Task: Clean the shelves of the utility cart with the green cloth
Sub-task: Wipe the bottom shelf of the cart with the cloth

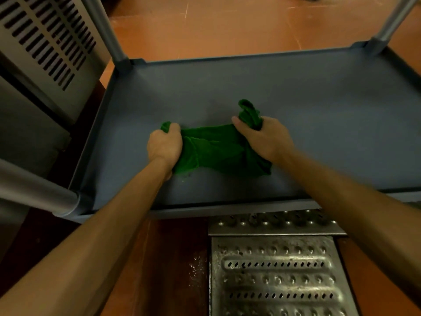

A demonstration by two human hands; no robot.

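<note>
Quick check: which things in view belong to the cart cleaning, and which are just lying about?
Job: green cloth, gripped by left hand and right hand; grey cart shelf under it.
Lying about: perforated metal floor grate before the cart; vented metal panel at left.

We reach both bare arms forward and down. Our left hand (pixel 165 144) is curled into a fist and grips one end of the green cloth (pixel 214 149). Our right hand (pixel 265 139) is curled too and grips the other end, with its thumb on top. The backs of both hands face up. Our hands are near each other but do not touch.
</note>
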